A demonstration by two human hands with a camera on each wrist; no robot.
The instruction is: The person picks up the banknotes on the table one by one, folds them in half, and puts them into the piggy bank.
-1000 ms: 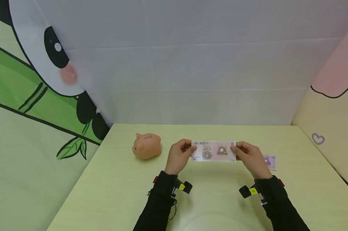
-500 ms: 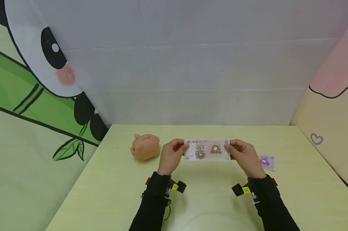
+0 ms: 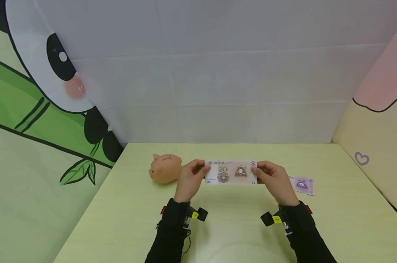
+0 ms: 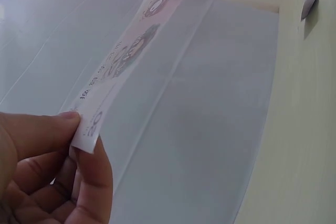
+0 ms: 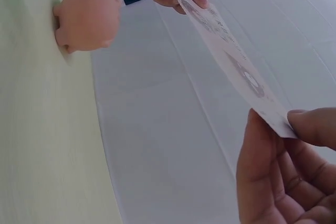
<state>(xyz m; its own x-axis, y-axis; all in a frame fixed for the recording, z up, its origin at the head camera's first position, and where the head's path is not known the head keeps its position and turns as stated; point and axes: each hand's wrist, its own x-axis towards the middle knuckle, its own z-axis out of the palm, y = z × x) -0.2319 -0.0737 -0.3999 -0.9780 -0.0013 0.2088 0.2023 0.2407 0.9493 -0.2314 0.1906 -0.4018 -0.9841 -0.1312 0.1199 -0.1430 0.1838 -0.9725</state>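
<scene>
A pale play banknote point(image 3: 230, 172) with cartoon prints and a 20 in its corners is stretched flat above the table. My left hand point(image 3: 190, 180) pinches its left end between thumb and fingers, plain in the left wrist view too. At the opposite end, my right hand point(image 3: 277, 182) grips the note with thumb on the front and fingers behind. To the left of my left hand, an orange piggy bank point(image 3: 165, 168) with a slot on its back stands on the table. Partly behind my right hand lies a purple play banknote point(image 3: 302, 185).
The light wooden table point(image 3: 238, 233) ends at a pale grey cloth backdrop point(image 3: 218, 80). Cartoon-printed panels flank it, green on the left and pink and cream on the right. Black wrist cameras point(image 3: 202, 214) sit on both sleeves.
Both hands have shifted left with the pale banknote, closer to the piggy bank. More of the purple banknote now shows beside my right hand.
</scene>
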